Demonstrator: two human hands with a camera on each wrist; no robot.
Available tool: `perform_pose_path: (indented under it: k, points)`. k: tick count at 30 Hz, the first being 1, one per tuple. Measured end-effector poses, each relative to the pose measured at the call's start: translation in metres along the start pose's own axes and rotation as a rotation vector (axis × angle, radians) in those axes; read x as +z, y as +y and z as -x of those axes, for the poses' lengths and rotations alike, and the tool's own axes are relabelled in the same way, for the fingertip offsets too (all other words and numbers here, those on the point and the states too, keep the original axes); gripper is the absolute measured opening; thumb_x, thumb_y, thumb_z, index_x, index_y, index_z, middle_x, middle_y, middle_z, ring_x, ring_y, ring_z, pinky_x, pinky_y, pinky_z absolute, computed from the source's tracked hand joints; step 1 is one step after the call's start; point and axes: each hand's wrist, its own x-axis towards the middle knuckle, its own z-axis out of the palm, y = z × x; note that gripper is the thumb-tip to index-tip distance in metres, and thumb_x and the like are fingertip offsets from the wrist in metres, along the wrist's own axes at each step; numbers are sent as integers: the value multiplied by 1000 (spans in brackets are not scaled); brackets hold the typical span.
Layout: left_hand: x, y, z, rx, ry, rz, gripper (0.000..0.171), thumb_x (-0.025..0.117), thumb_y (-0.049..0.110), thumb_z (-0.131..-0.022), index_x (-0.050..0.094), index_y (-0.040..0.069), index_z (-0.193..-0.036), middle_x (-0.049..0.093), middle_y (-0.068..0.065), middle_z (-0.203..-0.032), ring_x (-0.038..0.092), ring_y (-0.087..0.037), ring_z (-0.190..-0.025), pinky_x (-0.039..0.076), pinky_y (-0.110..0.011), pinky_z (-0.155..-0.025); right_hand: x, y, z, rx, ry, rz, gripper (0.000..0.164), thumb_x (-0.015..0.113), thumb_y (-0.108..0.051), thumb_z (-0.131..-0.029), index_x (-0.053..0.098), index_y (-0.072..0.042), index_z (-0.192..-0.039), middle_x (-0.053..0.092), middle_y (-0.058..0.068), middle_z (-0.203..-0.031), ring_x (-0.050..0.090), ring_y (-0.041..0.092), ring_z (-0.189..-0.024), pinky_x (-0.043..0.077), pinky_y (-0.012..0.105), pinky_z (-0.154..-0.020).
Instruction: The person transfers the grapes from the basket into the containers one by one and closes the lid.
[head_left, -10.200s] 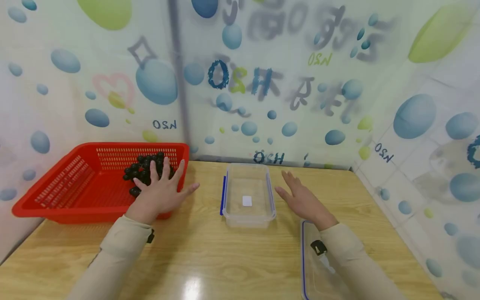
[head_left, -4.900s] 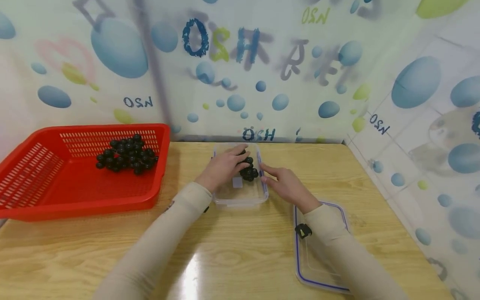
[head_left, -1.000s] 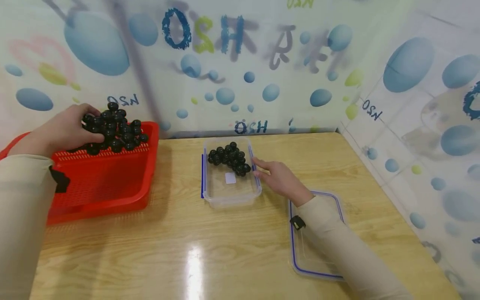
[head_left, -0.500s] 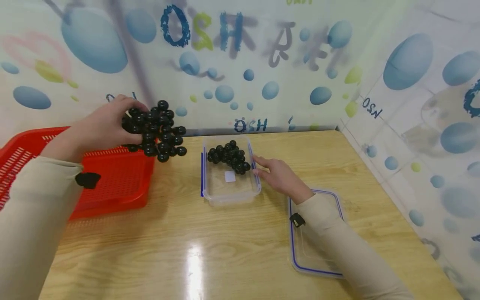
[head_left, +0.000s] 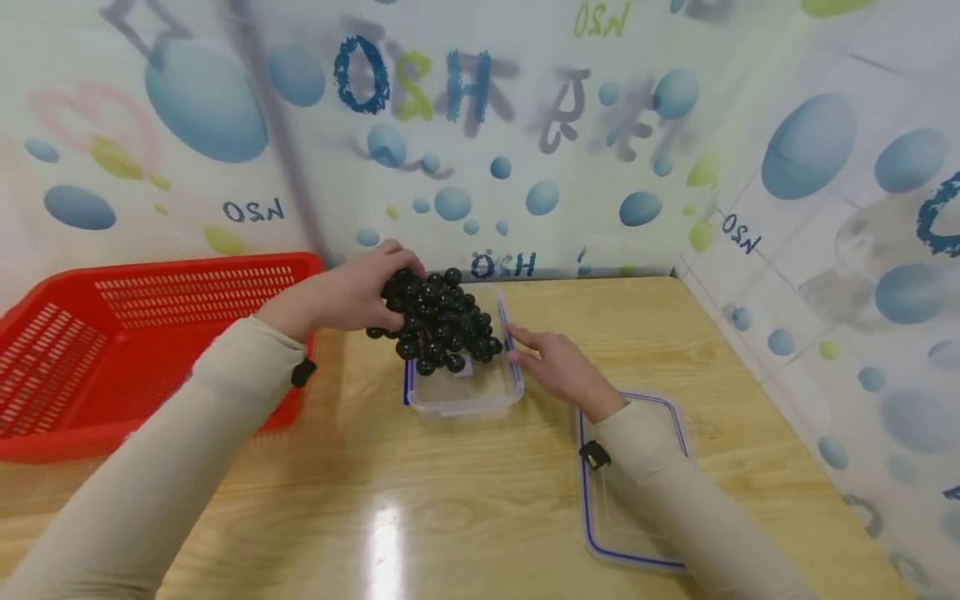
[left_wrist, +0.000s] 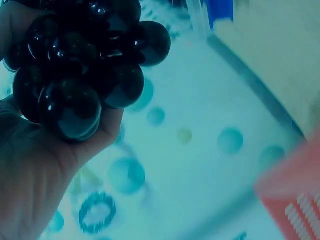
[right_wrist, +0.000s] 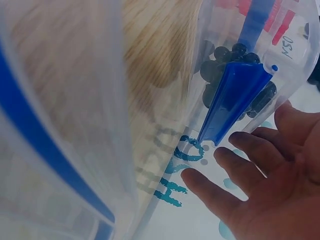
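Note:
My left hand [head_left: 352, 292] grips a bunch of black grapes [head_left: 431, 325] and holds it over the left part of the clear plastic container [head_left: 465, 404]. In the left wrist view the grapes [left_wrist: 75, 65] fill the upper left, with the palm beneath them. A smaller bunch inside the container [head_left: 487, 346] is partly hidden behind the held one. My right hand [head_left: 558, 367] touches the container's right side with extended fingers. The right wrist view shows this hand [right_wrist: 270, 175] beside the blue side latch [right_wrist: 237, 100], with grapes visible through the clear wall.
A red plastic basket [head_left: 150, 342] stands on the left of the wooden table [head_left: 450, 508]. A clear lid with a blue seal [head_left: 630, 517] lies at the right, under my right forearm. A patterned wall covering [head_left: 525, 108] rises behind the table.
My left hand has carried the larger grape bunch from the red basket rightward to above the container. Earlier it placed the smaller bunch inside. The right hand stays at the container's side.

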Motion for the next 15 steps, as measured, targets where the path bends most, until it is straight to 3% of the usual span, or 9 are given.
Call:
perform_pose_path:
  k: [7, 10, 12, 15]
  points:
    - [37, 9, -28, 26, -143, -49, 55, 75, 4, -80, 52, 8, -129, 41, -11, -130, 49, -28, -108, 48, -43, -91, 3, 1, 0, -1, 8, 3, 52, 52, -28, -104, 37, -12, -152, 42, 13, -148, 42, 35, -133, 35, 50, -107]
    - [47, 14, -36, 45, -188, -101, 54, 76, 7, -81, 53, 8, -130, 40, -11, -129, 48, -27, -108, 47, -41, -89, 3, 1, 0, 0, 5, 11, 53, 51, -27, -104, 36, -13, -152, 59, 20, -129, 60, 33, -106, 45, 46, -96]
    - [51, 18, -41, 57, -199, -125, 53, 76, 7, -82, 54, 9, -130, 40, -11, -127, 47, -27, -108, 46, -41, -87, 3, 0, 0, -6, 11, 17, 53, 52, -27, -104, 37, -12, -152, 65, 22, -107, 59, 30, -81, 45, 43, -85]
    - [56, 25, -46, 80, -188, -153, 53, 77, 7, -82, 56, 9, -130, 41, -11, -126, 46, -28, -111, 46, -41, -89, 2, 0, -1, -20, 27, 34, 52, 52, -27, -104, 37, -10, -151, 65, 22, -108, 61, 31, -85, 47, 44, -87]
